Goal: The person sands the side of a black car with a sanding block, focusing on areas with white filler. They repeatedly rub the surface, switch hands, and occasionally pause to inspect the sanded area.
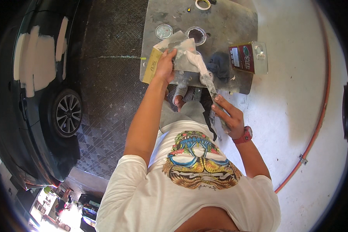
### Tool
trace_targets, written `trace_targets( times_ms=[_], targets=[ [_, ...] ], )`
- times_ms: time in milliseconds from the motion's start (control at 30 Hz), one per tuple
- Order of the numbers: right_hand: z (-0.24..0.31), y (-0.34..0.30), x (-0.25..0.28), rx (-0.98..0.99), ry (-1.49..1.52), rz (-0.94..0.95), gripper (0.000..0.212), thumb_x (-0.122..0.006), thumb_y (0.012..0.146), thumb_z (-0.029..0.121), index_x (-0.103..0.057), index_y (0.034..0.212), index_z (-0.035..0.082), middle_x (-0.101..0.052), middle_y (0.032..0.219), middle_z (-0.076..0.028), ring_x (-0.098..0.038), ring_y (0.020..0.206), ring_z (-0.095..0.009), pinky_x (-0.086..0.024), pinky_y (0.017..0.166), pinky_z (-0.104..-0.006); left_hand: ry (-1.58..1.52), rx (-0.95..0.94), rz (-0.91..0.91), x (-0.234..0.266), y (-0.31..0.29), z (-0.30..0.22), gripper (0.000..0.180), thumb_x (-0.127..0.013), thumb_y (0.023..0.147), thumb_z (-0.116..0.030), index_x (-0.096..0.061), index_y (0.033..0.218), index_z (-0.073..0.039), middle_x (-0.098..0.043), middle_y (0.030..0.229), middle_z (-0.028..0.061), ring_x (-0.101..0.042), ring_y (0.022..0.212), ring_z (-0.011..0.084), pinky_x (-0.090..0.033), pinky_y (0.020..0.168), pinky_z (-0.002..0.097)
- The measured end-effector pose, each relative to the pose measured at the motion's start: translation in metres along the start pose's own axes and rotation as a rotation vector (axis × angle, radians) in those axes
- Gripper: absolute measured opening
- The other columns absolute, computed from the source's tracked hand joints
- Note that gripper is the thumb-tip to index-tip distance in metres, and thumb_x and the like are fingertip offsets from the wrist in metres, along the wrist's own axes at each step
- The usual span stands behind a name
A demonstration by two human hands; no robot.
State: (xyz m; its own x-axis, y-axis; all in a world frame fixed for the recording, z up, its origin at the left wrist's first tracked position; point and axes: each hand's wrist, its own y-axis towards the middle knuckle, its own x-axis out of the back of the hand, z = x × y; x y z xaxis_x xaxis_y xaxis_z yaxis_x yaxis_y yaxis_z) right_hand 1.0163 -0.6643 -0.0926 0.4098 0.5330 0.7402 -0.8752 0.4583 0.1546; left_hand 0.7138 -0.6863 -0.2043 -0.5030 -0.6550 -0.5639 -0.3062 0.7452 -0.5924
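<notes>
The left grip (166, 66) is clamped on the board (178, 58); the right grip (230, 118) clasps the knife (209, 85), whose putty (196, 61) lies beyond its fingers. Tilting either could drop putty onto the worktop (236, 23) beneath.

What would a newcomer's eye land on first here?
Probably the colourful print on the white shirt, lower middle, then the pale patches on the dark car at left. Above centre, the right hand holds a paste-smeared scraper near the left hand's flat board.
</notes>
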Motion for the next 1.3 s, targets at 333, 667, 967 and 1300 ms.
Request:
trace_targets(
  times_ms=[333, 667, 967, 1300],
  targets=[
    [0.013, 0.022, -0.019, -0.549, 0.56, -0.509, 0.026, -0.058, 0.107, 0.011, -0.069, 0.127, -0.001, -0.071, 0.125, -0.014, -0.069, 0.113, -0.021, -0.056, 0.097, -0.0332, 0.15, -0.2, -0.033, 0.006, 0.009, 0.051, 0.067, -0.061, 0.105, -0.032, -0.036, 0.154, 0.006, -0.052, 0.149, 0.0206, -0.054, 0.133, 0.0283, -0.044, 0.113, 0.0457],
    [-0.118, 0.066, -0.12, -0.782, 0.678, -0.389, 0.028, -0.063, 0.105, 0.02, -0.071, 0.123, -0.001, -0.074, 0.112, -0.009, -0.069, 0.095, -0.014, -0.055, 0.086, -0.0268, -0.323, 0.035, -0.01, 0.057, 0.035, 0.053, 0.051, -0.039, 0.109, -0.03, -0.04, 0.152, -0.002, -0.051, 0.149, 0.0232, -0.055, 0.132, 0.0489, -0.047, 0.108, 0.0666],
    [-0.148, 0.085, -0.138, -0.955, 1.095, -0.612, 0.029, -0.061, 0.105, 0.022, -0.07, 0.119, -0.002, -0.073, 0.112, -0.016, -0.074, 0.097, -0.026, -0.061, 0.084, -0.0347, -0.23, 0.127, -0.036, 0.075, 0.052, 0.072, 0.051, -0.038, 0.108, -0.032, -0.043, 0.149, -0.002, -0.056, 0.143, 0.0217, -0.06, 0.125, 0.0442, -0.048, 0.103, 0.0665],
    [-0.149, 0.041, -0.118, -0.995, 1.384, -0.783, 0.032, -0.058, 0.107, 0.017, -0.059, 0.129, -0.007, -0.067, 0.124, -0.019, -0.073, 0.104, -0.032, -0.062, 0.091, -0.0392, -0.087, 0.076, -0.254, 0.075, 0.04, 0.055, 0.046, -0.052, 0.105, -0.03, -0.052, 0.142, -0.003, -0.062, 0.135, 0.0147, -0.06, 0.125, 0.0327, -0.046, 0.107, 0.0517]
  ],
)
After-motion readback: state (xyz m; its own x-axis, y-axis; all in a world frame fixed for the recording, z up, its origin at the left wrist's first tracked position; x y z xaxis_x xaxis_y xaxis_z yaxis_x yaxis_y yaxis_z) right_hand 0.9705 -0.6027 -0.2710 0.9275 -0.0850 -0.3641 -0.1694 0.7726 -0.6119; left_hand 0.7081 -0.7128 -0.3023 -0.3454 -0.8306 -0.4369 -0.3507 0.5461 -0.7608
